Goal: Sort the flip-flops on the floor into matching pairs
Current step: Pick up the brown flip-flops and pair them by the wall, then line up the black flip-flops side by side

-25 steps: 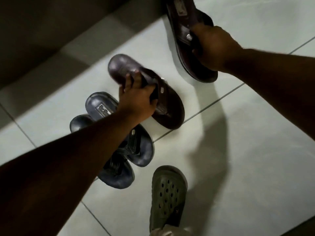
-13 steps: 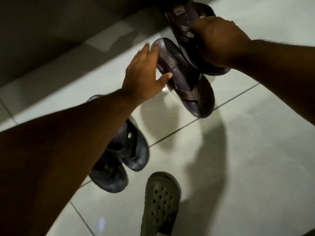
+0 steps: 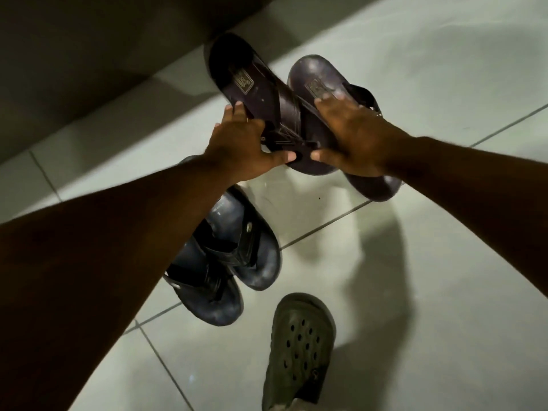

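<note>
Two dark brown flip-flops lie side by side near the wall, heels pointing away from me. My left hand (image 3: 243, 146) grips the left brown flip-flop (image 3: 240, 72) at its strap side, thumb under the toe end. My right hand (image 3: 353, 137) presses on the right brown flip-flop (image 3: 314, 75), fingers over its footbed and strap. Closer to me, two dark blue flip-flops (image 3: 249, 250) lie overlapped on the tiles, partly hidden by my left forearm.
A green perforated clog (image 3: 299, 345) on a foot stands at the bottom middle. A dark wall base (image 3: 89, 69) runs along the top left. Pale floor tiles (image 3: 444, 277) spread to the right.
My left hand has brought the second brown flip-flop up beside the first near the wall. The right hand has shifted its hold, and both sandals now lie parallel.
</note>
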{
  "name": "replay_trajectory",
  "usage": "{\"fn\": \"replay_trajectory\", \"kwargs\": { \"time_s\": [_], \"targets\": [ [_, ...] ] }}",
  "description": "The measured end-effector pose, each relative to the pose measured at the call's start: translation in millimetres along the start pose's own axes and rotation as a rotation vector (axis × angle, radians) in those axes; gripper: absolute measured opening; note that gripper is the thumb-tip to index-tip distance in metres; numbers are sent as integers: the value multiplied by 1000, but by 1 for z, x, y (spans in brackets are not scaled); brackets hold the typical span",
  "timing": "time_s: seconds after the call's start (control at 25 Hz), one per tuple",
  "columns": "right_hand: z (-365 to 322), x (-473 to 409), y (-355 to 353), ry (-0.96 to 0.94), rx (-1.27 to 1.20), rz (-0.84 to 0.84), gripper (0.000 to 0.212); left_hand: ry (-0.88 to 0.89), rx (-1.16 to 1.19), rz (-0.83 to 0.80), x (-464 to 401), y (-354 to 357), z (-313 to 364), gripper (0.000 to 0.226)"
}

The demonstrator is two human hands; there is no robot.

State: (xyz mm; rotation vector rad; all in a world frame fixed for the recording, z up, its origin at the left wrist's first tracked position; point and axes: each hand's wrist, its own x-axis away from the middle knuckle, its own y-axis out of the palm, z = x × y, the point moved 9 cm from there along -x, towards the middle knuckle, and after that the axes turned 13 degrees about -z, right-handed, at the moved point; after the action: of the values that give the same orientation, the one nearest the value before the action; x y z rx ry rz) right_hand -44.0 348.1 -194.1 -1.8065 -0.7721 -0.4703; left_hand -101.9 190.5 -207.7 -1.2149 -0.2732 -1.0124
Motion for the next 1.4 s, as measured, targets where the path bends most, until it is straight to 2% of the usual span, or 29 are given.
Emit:
{"fn": "replay_trajectory", "kwargs": {
  "time_s": [0.16, 0.24, 0.32, 0.4, 0.52, 0.6, 0.72, 0.8, 0.96, 1.0, 1.08, 1.2, 1.24, 1.28, 1.36, 1.4],
  "targets": [
    [18, 4, 13, 20, 47, -29, 110, 49, 75, -15, -13, -5, 13, 67],
    [35, 11, 18, 51, 89, -55, 119, 59, 24, -42, -12, -6, 8, 68],
    [58, 21, 20, 87, 171, -66, 120, 33, -127, -110, -6, -1, -5, 74],
    [75, 28, 19, 96, 260, -69, 115, 26, -294, -167, 1, 10, -10, 87],
    [92, 27, 25, 190, 304, -73, 92, -14, -272, -93, 9, 24, 1, 101],
    [93, 19, 26, 268, 146, -50, 76, -31, -228, -64, 11, 39, 24, 101],
    [71, 0, 22, 229, -99, -5, 69, 0, -224, -23, 0, 60, 71, 89],
    [56, -10, 21, 183, -159, -17, 66, -5, -192, -5, -9, 62, 86, 90],
    [40, 2, 25, 227, -152, -75, 61, 40, -218, 12, 0, 58, 83, 95],
    [34, 8, 21, 247, -108, -35, 61, 65, -189, 28, 7, 53, 80, 96],
    [10, 25, -1, 271, 7, 170, 62, 56, -106, 108, 27, 37, 61, 95],
    [-85, 51, -14, 6, 43, 522, 42, -101, -3, 307, 98, 24, -7, 86],
    [-121, 56, 3, -104, 29, 508, 38, -159, 31, 319, 129, 34, -31, 87],
    [-154, 53, 28, -173, 4, 352, 44, -217, 61, 272, 159, 51, -52, 93],
    [-199, 46, 96, -192, 103, -65, 65, -355, 47, 42, 203, 102, -84, 112],
    [-204, 41, 113, -171, 205, -114, 65, -400, 39, -87, 213, 128, -95, 121]
  ]
}}
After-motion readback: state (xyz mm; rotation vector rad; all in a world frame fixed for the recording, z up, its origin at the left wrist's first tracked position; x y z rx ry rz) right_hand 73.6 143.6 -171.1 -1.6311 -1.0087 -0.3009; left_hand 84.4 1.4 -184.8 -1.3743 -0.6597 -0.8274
